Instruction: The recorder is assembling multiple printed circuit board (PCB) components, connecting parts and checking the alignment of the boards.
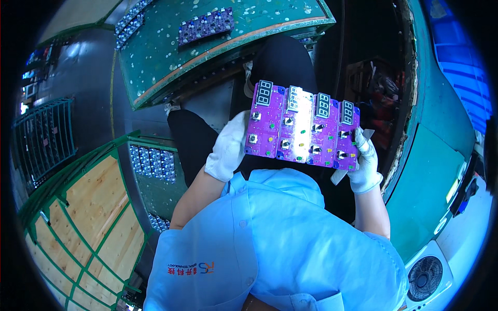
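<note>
A purple circuit board panel (277, 127) is held up in front of me, face up and slightly tilted. Small digit displays line its far edge, with black-stemmed knobs or switches and tiny green and yellow parts below them. My left hand (230, 147), in a white glove, grips the panel's left edge, its fingers mostly hidden behind. On the right edge my gloved right hand (366, 165) is closed, fingertips over the rim. A flat pale strip (339, 176) shows at both sides of the right hand; its middle is hidden, and I cannot tell its kind.
Another purple board panel (206, 26) lies on the green worktable (155, 67) ahead, with more boards (129, 23) at its left end. Stacked boards (153, 163) sit on a green surface at left, near a wooden-panelled green frame (98, 192). A fan (425, 277) stands at lower right.
</note>
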Tool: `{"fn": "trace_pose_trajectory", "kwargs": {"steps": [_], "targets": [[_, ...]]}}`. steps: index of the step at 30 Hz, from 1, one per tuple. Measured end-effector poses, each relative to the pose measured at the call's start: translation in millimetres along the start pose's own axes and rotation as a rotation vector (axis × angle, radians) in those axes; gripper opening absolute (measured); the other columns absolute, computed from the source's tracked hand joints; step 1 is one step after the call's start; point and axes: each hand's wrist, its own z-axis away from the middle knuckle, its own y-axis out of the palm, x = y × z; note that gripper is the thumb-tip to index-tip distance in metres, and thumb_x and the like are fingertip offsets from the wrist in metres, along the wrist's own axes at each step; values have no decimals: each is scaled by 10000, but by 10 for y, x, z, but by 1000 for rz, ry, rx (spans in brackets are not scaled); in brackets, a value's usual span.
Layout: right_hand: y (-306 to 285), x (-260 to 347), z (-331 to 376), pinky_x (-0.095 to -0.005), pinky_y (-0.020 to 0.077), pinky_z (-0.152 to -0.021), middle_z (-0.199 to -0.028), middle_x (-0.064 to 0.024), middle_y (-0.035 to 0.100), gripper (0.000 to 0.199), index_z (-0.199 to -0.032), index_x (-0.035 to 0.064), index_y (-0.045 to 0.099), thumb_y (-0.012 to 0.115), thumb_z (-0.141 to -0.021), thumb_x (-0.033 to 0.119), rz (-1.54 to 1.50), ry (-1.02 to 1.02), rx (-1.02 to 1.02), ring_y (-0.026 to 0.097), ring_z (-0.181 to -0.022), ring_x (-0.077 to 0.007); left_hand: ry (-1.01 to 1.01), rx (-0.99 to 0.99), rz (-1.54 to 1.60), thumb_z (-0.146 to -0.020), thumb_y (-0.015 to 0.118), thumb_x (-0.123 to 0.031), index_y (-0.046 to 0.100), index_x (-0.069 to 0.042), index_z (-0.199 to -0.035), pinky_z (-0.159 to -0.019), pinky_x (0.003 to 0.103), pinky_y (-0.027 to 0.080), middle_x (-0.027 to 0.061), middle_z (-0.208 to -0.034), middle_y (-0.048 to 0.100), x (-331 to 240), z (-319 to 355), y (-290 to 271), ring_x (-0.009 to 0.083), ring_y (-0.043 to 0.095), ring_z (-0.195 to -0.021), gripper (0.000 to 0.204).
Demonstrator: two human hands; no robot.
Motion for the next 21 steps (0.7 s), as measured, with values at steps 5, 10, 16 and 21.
{"fn": "trace_pose_trajectory", "kwargs": {"steps": [5,10,16,21], "targets": [[65,2,26,-313,484,-789,-1006,-57,581,350,-1101,60,502,606,-811,225,2,-12,18,577,-917,-156,-169,577,-109,-872,490,-226,361,63,-1214,-882,363,433,172,-1114,509,-31,152,128,254,531,-1003,465],[1,-44,-5,-282,488,-738,-974,-40,589,316,-1066,71,512,599,-819,246,28,-6,0,584,-869,-139,-5,599,161,-884,438,-393,296,31,-1273,-920,430,406,216,-1208,447,-26,173,297,303,505,-1063,592],[116,-109,9,-262,481,-728,-973,-32,587,333,-1092,82,500,567,-839,288,177,-2,-6,579,-865,-114,-138,317,283,-896,425,-385,366,-5,-1235,-835,368,462,149,-1069,562,-180,205,282,236,588,-939,512],[296,30,-33,-185,356,-474,-710,12,519,534,-1044,72,500,312,-881,543,306,-227,-111,476,-604,-73,-24,454,414,-932,378,-249,385,8,-1215,-830,321,465,137,-1053,569,-12,256,-26,218,584,-948,383]]}}
